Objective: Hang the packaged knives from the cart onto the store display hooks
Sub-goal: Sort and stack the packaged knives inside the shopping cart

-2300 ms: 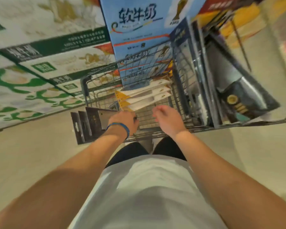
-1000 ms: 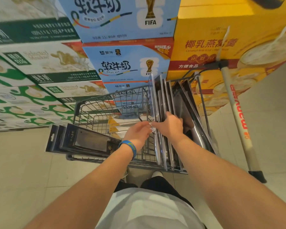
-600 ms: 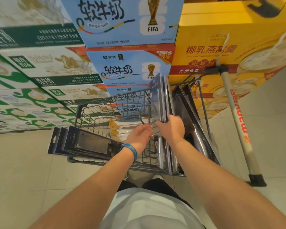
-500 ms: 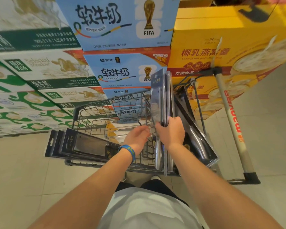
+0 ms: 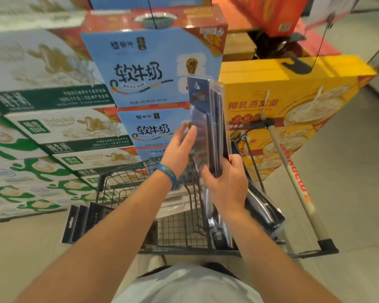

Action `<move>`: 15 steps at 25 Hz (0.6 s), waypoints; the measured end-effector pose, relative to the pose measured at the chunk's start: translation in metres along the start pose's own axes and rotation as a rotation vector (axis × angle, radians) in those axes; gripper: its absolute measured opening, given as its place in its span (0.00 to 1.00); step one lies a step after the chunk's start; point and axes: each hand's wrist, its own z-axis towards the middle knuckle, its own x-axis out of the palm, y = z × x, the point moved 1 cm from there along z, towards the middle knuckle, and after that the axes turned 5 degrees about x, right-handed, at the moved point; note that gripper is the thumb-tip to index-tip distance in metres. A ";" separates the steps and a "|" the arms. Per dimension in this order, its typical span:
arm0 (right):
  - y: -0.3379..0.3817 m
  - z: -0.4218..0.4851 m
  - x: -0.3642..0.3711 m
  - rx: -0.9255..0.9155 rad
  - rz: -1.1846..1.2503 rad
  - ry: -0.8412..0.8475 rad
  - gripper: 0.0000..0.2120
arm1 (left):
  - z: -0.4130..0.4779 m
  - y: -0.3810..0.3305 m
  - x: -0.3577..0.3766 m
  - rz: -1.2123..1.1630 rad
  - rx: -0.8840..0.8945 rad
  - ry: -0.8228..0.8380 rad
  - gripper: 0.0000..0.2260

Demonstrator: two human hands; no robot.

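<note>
Head view: one person stands at a wire cart (image 5: 120,176) in a store aisle, with both arms reaching forward over it.

1. Right hand (image 5: 227,182): the fingers and thumb are curled round the lower part of a bundle of packaged knives (image 5: 206,110). The bundle stands upright, edge-on to the camera, above the right half of the cart. Whether its lower end touches the basket cannot be told.

2. Left hand (image 5: 179,149): the fingers are straight and close together, laid flat against the left face of the front pack, above the right hand. It grips nothing. A blue wristband (image 5: 167,174) sits on this wrist.

3. Other stock: further knife packs (image 5: 264,207) lean inside the right side of the cart, just beside the right forearm. A set of dark hang-tab packs (image 5: 83,221) lies across the left rim of the cart, with the tabs pointing outward over the floor.

4. Surroundings: blue cartons (image 5: 144,71) are stacked directly behind the cart. Green-and-white cartons (image 5: 42,110) stand to their left and yellow cartons (image 5: 298,101) to their right. A pale pole with red lettering (image 5: 293,184) leans against the yellow cartons, and its dark foot rests on the floor near the right corner of the cart.

5. The person's white shirt (image 5: 184,285) fills the lower edge of the view.
</note>
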 end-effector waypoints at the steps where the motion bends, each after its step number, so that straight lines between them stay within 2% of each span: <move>1: 0.015 0.004 -0.002 -0.050 0.011 -0.031 0.07 | 0.008 -0.020 -0.008 0.013 0.068 0.008 0.40; 3: 0.044 0.012 -0.001 -0.114 0.054 -0.085 0.07 | 0.018 -0.056 -0.019 0.011 0.164 0.013 0.29; 4: 0.060 0.016 0.000 -0.129 0.091 -0.105 0.07 | 0.022 -0.070 -0.024 -0.007 0.193 0.009 0.30; 6: 0.090 0.023 0.004 -0.158 0.129 -0.144 0.08 | 0.026 -0.091 -0.038 -0.019 0.220 -0.020 0.38; 7: 0.102 0.025 0.006 -0.173 0.120 -0.163 0.08 | 0.027 -0.098 -0.046 -0.024 0.234 -0.034 0.38; 10: 0.130 0.020 0.014 -0.206 0.130 -0.218 0.09 | 0.032 -0.114 -0.071 -0.026 0.308 -0.042 0.18; 12: 0.141 0.006 0.022 -0.239 0.149 -0.216 0.10 | 0.029 -0.115 -0.090 -0.052 0.319 -0.054 0.13; 14: 0.142 -0.015 0.034 -0.244 0.125 -0.181 0.11 | 0.018 -0.106 -0.111 -0.146 0.218 -0.093 0.17; 15: 0.138 -0.027 0.040 -0.232 0.100 -0.149 0.11 | 0.013 -0.098 -0.119 -0.195 0.159 -0.085 0.25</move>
